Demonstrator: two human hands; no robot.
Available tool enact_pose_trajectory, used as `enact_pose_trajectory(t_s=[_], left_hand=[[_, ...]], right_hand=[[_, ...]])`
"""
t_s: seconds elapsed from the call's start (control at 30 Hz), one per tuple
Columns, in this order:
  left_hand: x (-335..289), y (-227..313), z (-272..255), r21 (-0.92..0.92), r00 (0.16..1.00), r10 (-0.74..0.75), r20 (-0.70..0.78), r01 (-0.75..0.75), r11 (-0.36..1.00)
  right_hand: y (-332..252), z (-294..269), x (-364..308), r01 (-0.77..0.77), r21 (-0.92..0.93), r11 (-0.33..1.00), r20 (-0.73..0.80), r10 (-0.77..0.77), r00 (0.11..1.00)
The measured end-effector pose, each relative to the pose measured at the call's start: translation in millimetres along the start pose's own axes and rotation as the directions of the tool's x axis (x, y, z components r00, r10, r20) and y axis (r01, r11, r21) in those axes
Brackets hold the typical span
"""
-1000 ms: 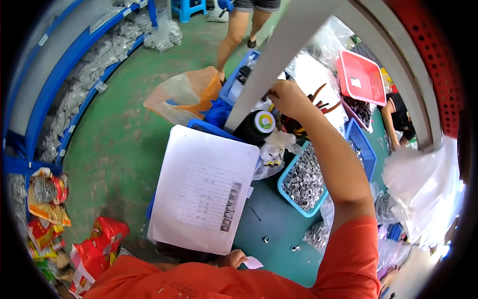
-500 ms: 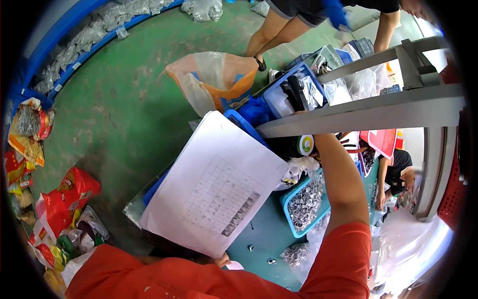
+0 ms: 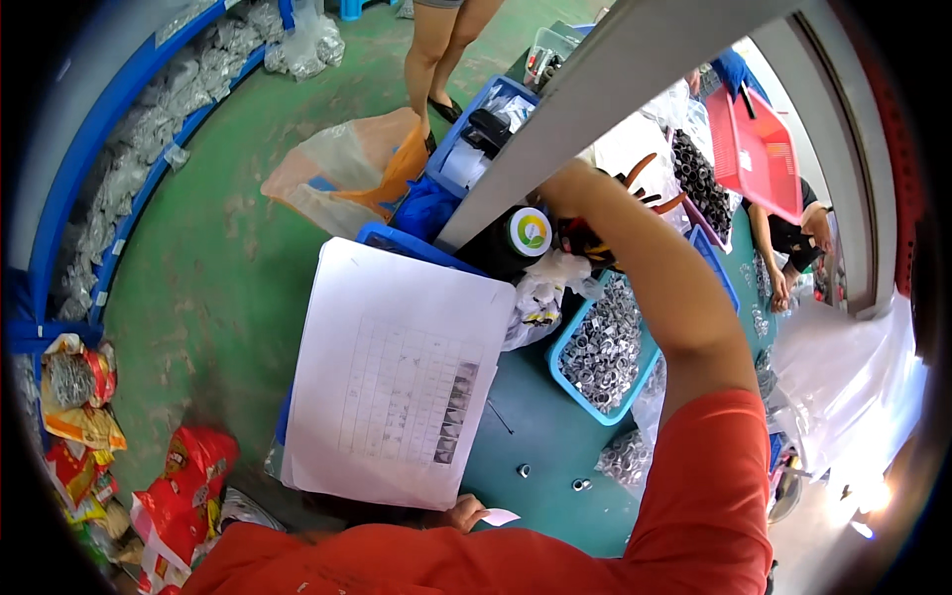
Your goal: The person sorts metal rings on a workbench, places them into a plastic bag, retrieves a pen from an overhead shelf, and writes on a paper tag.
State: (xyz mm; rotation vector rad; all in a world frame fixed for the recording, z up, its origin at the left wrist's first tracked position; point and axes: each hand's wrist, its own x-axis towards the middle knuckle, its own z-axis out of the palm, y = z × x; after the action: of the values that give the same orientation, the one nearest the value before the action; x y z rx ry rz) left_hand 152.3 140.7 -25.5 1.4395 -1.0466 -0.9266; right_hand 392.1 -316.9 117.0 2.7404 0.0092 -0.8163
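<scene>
A stack of white sheets [image 3: 382, 297] with a printed table and small pictures lies at the table's left edge. Just below its lower edge my left hand [image 3: 462, 513] is closed on a small pale paper slip [image 3: 499, 517]; only the fingers show. My right arm stretches far forward over the table. At its end, my right hand [image 3: 567, 188] is beside the grey metal beam [image 3: 635, 89], which hides its fingers. Near it stand a black container with a round green-and-yellow label [image 3: 531, 232] and orange-handled tools [image 3: 643, 174].
A blue basket [image 3: 612, 412] of small metal rings stands on the green table, with loose rings [image 3: 523, 470] nearby. Farther off are a pink basket [image 3: 759, 149] and a blue bin [image 3: 456, 164]. An orange-white sack [image 3: 347, 164] sits on the floor. Co-workers [image 3: 783, 248] are across the table.
The view has turned to the right, so the paper stack appears more upright. My right arm remains stretched forward beside the beam. My left hand still has the slip.
</scene>
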Motion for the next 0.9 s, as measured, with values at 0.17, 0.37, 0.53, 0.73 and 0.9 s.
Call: enact_pose_trajectory(t_s=[0.17, 0.37, 0.53, 0.73, 0.9], left_hand=[[-1.3, 0.4, -1.0, 0.014, 1.000, -0.016, -0.001, 0.016, 1.000], [-3.8, -0.7, -1.5, 0.023, 1.000, -0.013, 0.000, 0.013, 1.000], [-7.1, -1.3, -0.3, 0.030, 1.000, -0.015, -0.011, 0.015, 0.999], [-7.2, 1.6, 3.2, 0.030, 1.000, -0.015, -0.020, 0.015, 0.999], [-8.3, 2.7, 6.0, 0.028, 1.000, -0.014, -0.020, 0.014, 1.000]], right_hand=[[-17.3, 4.7, -13.2, 0.162, -0.155, 0.975, -0.038, -0.170, 0.985], [-16.5, 8.0, 0.0, 0.045, -0.120, 0.992, 0.025, -0.042, 0.999], [-14.4, -0.7, -7.2, -0.023, -0.038, 0.999, -0.121, 0.018, 0.992], [5.9, -32.0, -20.3, -0.182, 0.097, 0.978, -0.291, 0.203, 0.935], [37.3, -29.2, -23.4, -0.217, 0.226, 0.950, -0.352, 0.287, 0.891]])
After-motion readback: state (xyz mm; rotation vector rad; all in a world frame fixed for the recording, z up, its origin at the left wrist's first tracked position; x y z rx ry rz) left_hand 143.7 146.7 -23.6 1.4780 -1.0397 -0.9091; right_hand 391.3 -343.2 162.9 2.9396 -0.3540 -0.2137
